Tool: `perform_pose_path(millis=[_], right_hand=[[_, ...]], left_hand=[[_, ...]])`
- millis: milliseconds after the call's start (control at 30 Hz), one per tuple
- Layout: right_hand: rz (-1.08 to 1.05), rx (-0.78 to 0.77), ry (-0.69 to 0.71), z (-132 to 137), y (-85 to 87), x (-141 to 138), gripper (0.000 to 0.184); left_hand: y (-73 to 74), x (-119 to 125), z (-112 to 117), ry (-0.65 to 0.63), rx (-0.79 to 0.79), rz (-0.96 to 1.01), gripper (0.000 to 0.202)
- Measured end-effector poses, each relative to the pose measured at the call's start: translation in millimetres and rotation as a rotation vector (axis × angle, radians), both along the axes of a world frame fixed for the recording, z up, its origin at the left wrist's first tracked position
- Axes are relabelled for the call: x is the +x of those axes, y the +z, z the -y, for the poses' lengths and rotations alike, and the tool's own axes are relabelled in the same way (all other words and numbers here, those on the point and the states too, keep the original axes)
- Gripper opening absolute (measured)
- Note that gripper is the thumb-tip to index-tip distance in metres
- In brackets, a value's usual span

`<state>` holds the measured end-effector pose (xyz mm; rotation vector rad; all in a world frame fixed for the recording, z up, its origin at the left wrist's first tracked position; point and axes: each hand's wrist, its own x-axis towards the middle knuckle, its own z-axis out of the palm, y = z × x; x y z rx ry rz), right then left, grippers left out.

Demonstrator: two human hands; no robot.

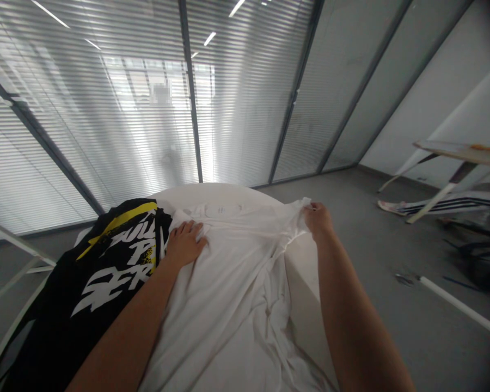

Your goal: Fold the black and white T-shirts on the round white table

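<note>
A white T-shirt (pixel 224 283) lies spread on a round white table (pixel 306 272), its neckline at the far side and its right part creased. My left hand (pixel 185 242) rests flat on the shirt near its left shoulder, fingers spread. At the right, my right hand (pixel 318 218) pinches the end of the shirt's right sleeve and holds it pulled outward beside the table edge. Left of the white shirt, and close to my left forearm, is a black garment (pixel 106 261) with white lettering and a yellow stripe.
Glass partitions with blinds (pixel 237 109) stand behind the table. Off to the right is another table (pixel 461 152) with angled legs, with a person's striped trouser leg (pixel 453 204) under it. A white pole (pixel 461 307) and dark items are at the lower right.
</note>
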<state>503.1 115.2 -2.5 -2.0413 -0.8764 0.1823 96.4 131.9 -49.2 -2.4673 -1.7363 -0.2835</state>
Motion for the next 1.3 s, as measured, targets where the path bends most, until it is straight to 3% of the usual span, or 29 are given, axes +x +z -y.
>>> perform_pose_path(millis=[200,300,400,433,533,600,700,800,933,1033,1300], right_hand=[[-0.093,0.072,-0.003,-2,-7.8,8,0.054],[-0.127,0.134,0.055,-3,6.1,-7,0.054],[-0.141,0.180,0.130,3,31.5,-36,0.051],[-0.141,0.193,0.221,7,40.6,-47,0.052],[-0.177,0.048,0.690,18,61.6,-77,0.048],[-0.178,-0.069,0.751,22,66.0,-86,0.045],[-0.081,-0.224,0.696,20,57.4,-84,0.040],[0.131,-0.339,0.796,13,39.1,-77,0.038],[0.281,-0.533,0.938,9,17.7,-79,0.053],[0.401,-0.670,0.904,9,9.4,-85,0.064],[0.340,-0.710,0.797,5,4.5,-74,0.048]], left_hand=[[-0.6,1,-1,0.003,0.007,-0.002,0.056],[0.2,2,-1,0.004,-0.001,-0.005,0.057],[0.5,2,0,0.004,0.005,-0.003,0.057],[0.6,2,0,0.004,0.006,-0.001,0.056],[1.0,1,0,0.008,-0.005,0.005,0.056],[1.2,1,0,0.006,-0.012,0.008,0.057],[1.3,1,0,0.003,-0.012,0.012,0.057],[1.3,1,0,-0.001,0.001,0.013,0.057],[1.7,1,0,-0.008,-0.002,0.011,0.057],[1.5,1,0,-0.004,-0.013,0.013,0.057],[0.1,1,-2,0.004,-0.032,0.005,0.058]])
